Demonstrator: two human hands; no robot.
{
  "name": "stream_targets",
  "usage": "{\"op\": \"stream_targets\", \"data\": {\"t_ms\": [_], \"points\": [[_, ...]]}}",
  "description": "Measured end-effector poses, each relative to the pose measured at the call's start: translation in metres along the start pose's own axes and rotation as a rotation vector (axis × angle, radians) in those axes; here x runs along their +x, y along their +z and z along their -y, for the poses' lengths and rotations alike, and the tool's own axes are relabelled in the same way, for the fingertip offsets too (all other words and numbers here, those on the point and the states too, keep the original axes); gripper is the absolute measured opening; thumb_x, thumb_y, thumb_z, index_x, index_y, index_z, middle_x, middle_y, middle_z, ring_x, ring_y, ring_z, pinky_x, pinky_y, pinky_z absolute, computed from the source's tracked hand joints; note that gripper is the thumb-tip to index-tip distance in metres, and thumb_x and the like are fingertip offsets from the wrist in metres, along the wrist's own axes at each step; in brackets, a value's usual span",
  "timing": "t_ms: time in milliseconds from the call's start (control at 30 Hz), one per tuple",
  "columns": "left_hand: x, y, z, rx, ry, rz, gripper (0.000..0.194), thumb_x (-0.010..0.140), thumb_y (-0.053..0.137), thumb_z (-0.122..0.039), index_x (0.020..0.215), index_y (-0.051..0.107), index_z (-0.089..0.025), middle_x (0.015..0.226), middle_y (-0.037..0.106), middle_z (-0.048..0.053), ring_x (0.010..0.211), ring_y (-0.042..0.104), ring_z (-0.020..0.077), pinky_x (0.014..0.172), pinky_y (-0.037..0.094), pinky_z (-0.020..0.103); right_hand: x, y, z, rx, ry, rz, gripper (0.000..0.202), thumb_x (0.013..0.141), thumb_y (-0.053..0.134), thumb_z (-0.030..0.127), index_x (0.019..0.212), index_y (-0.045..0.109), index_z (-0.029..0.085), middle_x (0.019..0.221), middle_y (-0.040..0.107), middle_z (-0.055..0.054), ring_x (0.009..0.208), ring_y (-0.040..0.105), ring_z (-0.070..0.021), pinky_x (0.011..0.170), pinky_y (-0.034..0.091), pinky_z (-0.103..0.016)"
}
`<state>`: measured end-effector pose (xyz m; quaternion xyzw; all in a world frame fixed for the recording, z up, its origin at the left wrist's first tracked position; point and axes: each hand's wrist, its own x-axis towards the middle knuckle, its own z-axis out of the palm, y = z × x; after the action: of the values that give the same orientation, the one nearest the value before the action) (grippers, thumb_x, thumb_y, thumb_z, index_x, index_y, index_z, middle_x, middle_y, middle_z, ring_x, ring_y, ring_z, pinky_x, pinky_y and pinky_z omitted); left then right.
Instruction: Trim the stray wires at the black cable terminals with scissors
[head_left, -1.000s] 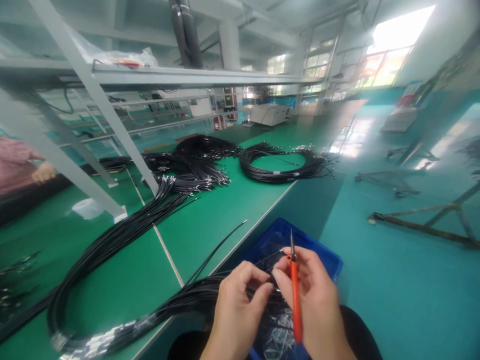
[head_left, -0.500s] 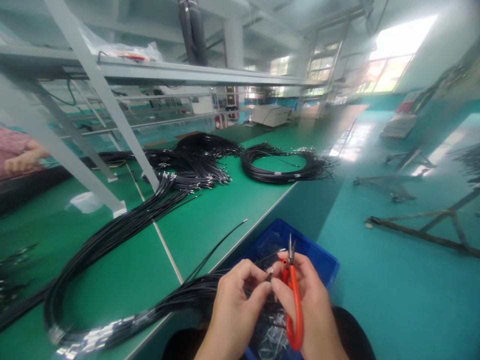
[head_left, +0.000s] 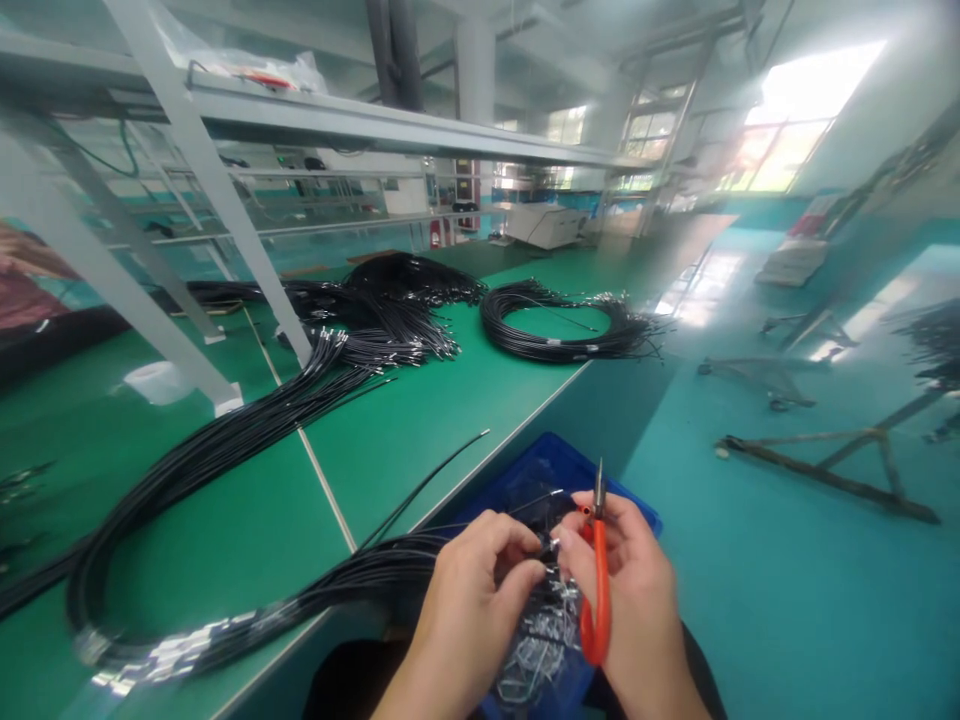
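Observation:
My right hand [head_left: 630,575] is closed round red-handled pliers [head_left: 598,590], whose metal tips point up. Thumb and index finger of my left hand [head_left: 476,590] are pinched on a thin black cable end [head_left: 549,552], close to the right fingertips. Below both hands is a blue bin [head_left: 551,452] holding small metal pieces [head_left: 534,665] and clear plastic. From the left, a bundle of black cables [head_left: 360,580] runs over the table edge to behind my left hand. One single cable [head_left: 435,478] sticks up from it.
On the green table [head_left: 420,410] lie a coiled cable ring [head_left: 555,350], more black cable bundles [head_left: 405,280] and a white roll [head_left: 159,382]. A metal shelf frame [head_left: 225,200] stands at the left. Part of another person [head_left: 26,290] shows at the far left. A wheeled stand [head_left: 832,470] is at the right.
The pliers have turned more upright in my right hand. My hands have parted slightly, and more metal pieces in the bin show. The view has shifted a little.

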<state>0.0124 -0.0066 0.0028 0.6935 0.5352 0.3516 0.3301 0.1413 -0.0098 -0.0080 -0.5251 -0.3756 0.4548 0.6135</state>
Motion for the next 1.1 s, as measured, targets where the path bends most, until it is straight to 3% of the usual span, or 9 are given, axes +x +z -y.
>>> {"op": "stream_targets", "data": {"t_ms": [167,300,433,567,700,900,967,1033,1100], "points": [[0.001,-0.003,0.001,-0.155,-0.061,-0.019,0.01,0.073,0.061,-0.014,0.064,0.059,-0.018,0.065,0.055,-0.002,0.061,0.051,0.0134,0.057,0.037,0.023,-0.003,-0.001,-0.003,0.092,0.024,0.029,0.034,0.073,0.071,0.031,0.099,0.051,0.024,0.076,0.059,0.002,0.06,0.052,-0.0128,0.058,0.045,-0.025],[0.002,-0.002,0.002,-0.354,-0.131,-0.001,0.012,0.072,0.061,-0.015,0.062,0.055,-0.017,0.061,0.054,-0.002,0.058,0.049,0.0125,0.056,0.038,0.022,-0.004,0.001,-0.01,0.294,0.127,0.148,0.037,0.069,0.074,0.024,0.098,0.052,0.024,0.074,0.06,0.003,0.06,0.052,-0.0106,0.057,0.044,-0.021],[0.002,-0.001,0.002,-0.336,-0.139,-0.015,0.013,0.071,0.062,-0.014,0.061,0.056,-0.016,0.061,0.055,-0.002,0.059,0.05,0.0127,0.057,0.038,0.022,-0.005,0.004,-0.011,0.379,0.172,0.18,0.038,0.068,0.075,0.024,0.098,0.052,0.025,0.074,0.061,0.003,0.063,0.053,-0.0108,0.057,0.044,-0.02],[-0.001,0.0,0.003,-0.185,-0.081,-0.049,0.013,0.073,0.061,-0.013,0.062,0.057,-0.017,0.063,0.055,-0.002,0.058,0.05,0.0126,0.056,0.037,0.022,-0.006,0.006,-0.006,0.291,0.133,0.133,0.034,0.069,0.074,0.026,0.095,0.053,0.024,0.072,0.062,0.003,0.056,0.053,-0.01,0.053,0.043,-0.02],[-0.004,0.003,0.003,-0.051,0.014,-0.093,0.013,0.077,0.058,-0.013,0.064,0.059,-0.018,0.066,0.056,-0.001,0.061,0.052,0.0131,0.057,0.037,0.022,-0.005,0.008,-0.007,0.091,0.086,0.093,0.035,0.067,0.073,0.024,0.096,0.053,0.023,0.075,0.062,0.002,0.068,0.061,-0.015,0.062,0.049,-0.024],[-0.001,-0.001,0.008,-0.246,-0.068,-0.116,0.013,0.076,0.06,-0.018,0.063,0.058,-0.017,0.065,0.055,-0.001,0.061,0.051,0.0139,0.058,0.038,0.023,-0.007,-0.005,-0.002,-0.07,-0.021,0.033,0.038,0.064,0.075,0.025,0.097,0.057,0.023,0.078,0.064,-0.001,0.076,0.061,-0.0181,0.072,0.049,-0.028],[0.001,-0.005,0.01,-0.368,-0.106,-0.1,0.012,0.074,0.063,-0.019,0.063,0.058,-0.016,0.063,0.054,-0.001,0.061,0.049,0.0135,0.058,0.038,0.022,-0.008,-0.014,0.001,-0.02,0.074,0.183,0.032,0.064,0.075,0.032,0.09,0.06,0.021,0.069,0.065,-0.002,0.06,0.058,-0.015,0.057,0.047,-0.024],[0.002,-0.008,0.013,-0.471,-0.127,-0.078,0.012,0.073,0.065,-0.02,0.064,0.058,-0.015,0.061,0.054,-0.001,0.06,0.048,0.0128,0.058,0.038,0.022,-0.006,-0.022,0.0,0.083,0.234,0.453,0.035,0.063,0.074,0.04,0.086,0.061,0.018,0.061,0.065,-0.003,0.042,0.046,-0.0093,0.04,0.036,-0.02],[0.003,-0.011,0.014,-0.545,-0.134,-0.062,0.013,0.073,0.066,-0.022,0.066,0.059,-0.015,0.062,0.054,-0.002,0.061,0.048,0.0124,0.059,0.038,0.022,-0.005,-0.028,-0.004,0.169,0.366,0.673,0.041,0.061,0.073,0.046,0.086,0.061,0.016,0.058,0.066,-0.005,0.035,0.036,-0.0052,0.036,0.026,-0.017]]}}
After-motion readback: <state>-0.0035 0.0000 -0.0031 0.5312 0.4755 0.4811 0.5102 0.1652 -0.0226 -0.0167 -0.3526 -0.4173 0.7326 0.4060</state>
